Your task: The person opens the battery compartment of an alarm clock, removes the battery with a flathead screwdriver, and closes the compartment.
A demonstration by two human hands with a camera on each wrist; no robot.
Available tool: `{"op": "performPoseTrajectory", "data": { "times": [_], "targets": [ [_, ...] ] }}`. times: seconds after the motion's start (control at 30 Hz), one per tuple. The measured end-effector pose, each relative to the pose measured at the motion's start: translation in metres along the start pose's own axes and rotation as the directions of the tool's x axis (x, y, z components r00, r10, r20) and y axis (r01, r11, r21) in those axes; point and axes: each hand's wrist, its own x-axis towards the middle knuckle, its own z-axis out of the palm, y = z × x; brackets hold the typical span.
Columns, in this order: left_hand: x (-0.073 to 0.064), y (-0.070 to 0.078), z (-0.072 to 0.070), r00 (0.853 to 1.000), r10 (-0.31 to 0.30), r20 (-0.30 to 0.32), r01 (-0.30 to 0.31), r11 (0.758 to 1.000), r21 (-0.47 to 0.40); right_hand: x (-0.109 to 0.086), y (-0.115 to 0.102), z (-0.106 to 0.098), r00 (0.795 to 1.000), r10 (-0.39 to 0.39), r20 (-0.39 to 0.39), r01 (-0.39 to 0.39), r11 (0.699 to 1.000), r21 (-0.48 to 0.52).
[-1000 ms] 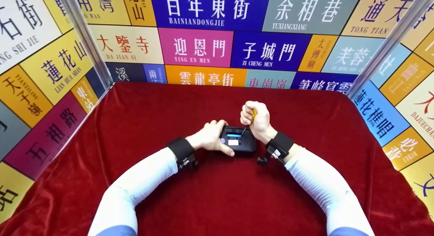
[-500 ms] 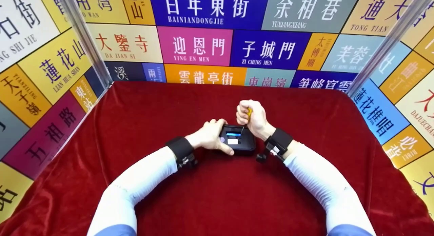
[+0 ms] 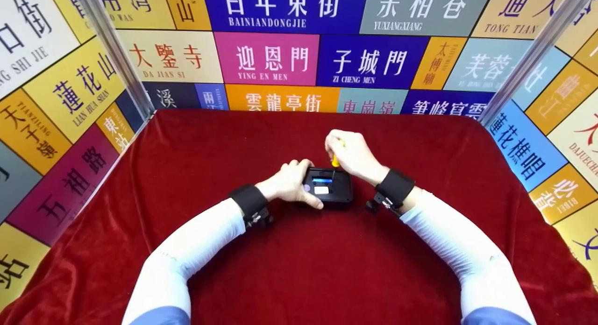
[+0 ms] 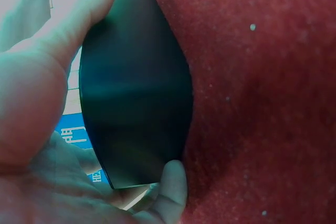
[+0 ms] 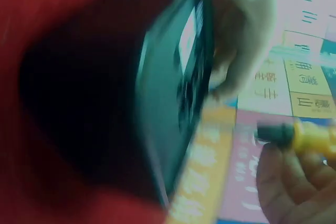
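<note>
A black box-shaped device [image 3: 344,187] lies on the red cloth in the head view, with a blue strip, a white label and a purple round sticker on its top. My left hand [image 3: 289,182] grips its left end; the left wrist view shows the thumb [image 4: 102,3] at one end of the smooth black side and a fingertip [image 4: 173,177] at the other. In my right hand [image 3: 355,152] I hold a screwdriver [image 3: 335,162] by its yellow handle, shaft pointing down at the device near the blue strip. The right wrist view shows its dark collar [image 5: 275,135], blurred.
Red velvet cloth [image 3: 299,264] covers the table all round the device. Panels with printed street names [image 3: 266,59] stand behind and at both sides, joined by metal posts [image 3: 117,49]. Each wrist wears a black strap [image 3: 395,187] with a small camera.
My right hand has turned from an upright fist to a tilted grip over the screwdriver, its wrist shifting right, so the handle's lower end shows. My left hand keeps its hold on the device.
</note>
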Motion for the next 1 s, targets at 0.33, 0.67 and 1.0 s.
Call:
{"op": "performPoseTrajectory", "data": {
  "times": [0.33,0.67,1.0],
  "targets": [
    [0.003,-0.002,0.0,0.999,-0.032,0.013,0.032,0.999,-0.024,0.003,-0.007,-0.02,0.978,0.107,0.177,-0.052,0.956,-0.29],
    [-0.011,0.012,-0.01,0.999,-0.021,0.025,0.022,0.999,-0.027,-0.001,0.0,-0.019,0.976,0.156,0.155,-0.134,0.981,-0.142],
    [-0.014,0.016,-0.015,1.0,-0.011,0.022,0.012,0.999,-0.031,-0.01,0.018,-0.023,0.983,0.154,0.103,-0.159,0.987,0.034]
  ]
}}
